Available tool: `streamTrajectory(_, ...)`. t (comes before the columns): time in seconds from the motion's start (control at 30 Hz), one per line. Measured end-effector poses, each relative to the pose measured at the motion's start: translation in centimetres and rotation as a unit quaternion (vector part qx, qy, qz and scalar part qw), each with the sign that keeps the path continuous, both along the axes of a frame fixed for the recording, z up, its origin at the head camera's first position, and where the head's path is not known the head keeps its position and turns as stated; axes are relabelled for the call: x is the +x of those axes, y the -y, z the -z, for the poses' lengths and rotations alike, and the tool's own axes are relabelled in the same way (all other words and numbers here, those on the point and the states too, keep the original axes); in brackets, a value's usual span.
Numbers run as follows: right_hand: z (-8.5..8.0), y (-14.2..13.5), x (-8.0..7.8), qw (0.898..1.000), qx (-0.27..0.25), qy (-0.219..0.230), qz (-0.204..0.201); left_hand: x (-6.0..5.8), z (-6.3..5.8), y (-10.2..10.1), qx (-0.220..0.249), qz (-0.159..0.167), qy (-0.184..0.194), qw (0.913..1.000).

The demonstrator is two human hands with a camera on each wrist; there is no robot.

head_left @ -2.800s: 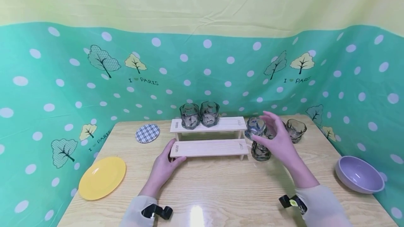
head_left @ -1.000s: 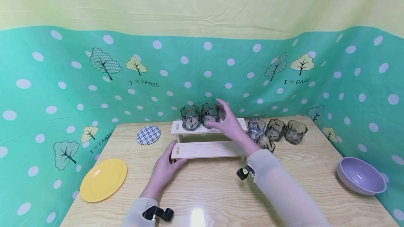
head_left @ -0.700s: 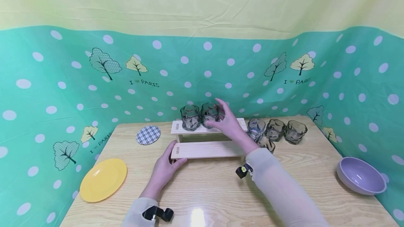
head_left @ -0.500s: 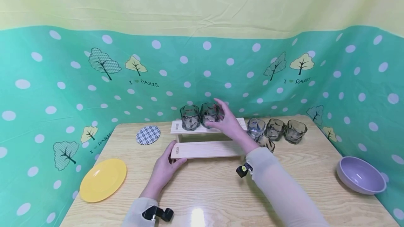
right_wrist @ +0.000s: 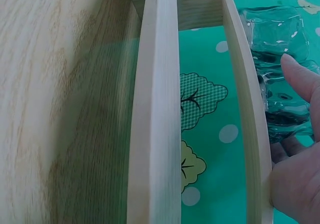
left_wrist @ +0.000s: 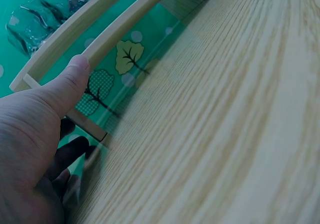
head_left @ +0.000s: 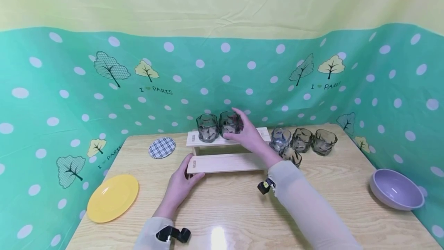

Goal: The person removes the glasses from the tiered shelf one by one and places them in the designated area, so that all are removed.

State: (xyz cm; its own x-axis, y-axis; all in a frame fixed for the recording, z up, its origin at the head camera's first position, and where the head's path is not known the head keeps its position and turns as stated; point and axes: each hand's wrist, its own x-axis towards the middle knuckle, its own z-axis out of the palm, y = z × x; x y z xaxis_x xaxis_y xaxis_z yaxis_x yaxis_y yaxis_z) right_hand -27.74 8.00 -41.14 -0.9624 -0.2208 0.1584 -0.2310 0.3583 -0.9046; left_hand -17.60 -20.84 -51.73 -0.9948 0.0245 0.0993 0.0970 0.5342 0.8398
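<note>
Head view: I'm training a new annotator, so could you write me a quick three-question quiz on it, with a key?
1. Count: how many glasses are on the table, to the right of the wooden stand?
2. True or false: the left hand is touching the purple bowl.
3. Fill in the blank: the right hand grips a glass on the ____ shelf.

Key:
1. Four.
2. False; it grips the left end of the stand.
3. Upper.

The left hand (left_wrist: 31, 141) grips a wooden shelf (left_wrist: 120, 29) (glass (left_wrist: 36, 26) beyond).
</note>
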Motion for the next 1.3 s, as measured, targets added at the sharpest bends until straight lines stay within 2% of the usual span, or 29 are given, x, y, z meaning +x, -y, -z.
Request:
streamTrajectory(0.47,-0.05,0.13,0.09,1.000,0.010,-0.015,0.005,-0.08,0.07,0.16,0.000,0.005,-0.005,1.0000)
streamTrajectory(1.0,-0.14,0.23,0.42,1.000,-0.009,-0.004,0.021,0.03,-0.17,0.10,0.003,0.003,-0.001,1.0000)
streamTrajectory(1.3,-0.24,0.29,0.58,0.999,-0.019,0.003,0.039,-0.02,0.11,0.22,0.007,0.005,-0.004,1.0000)
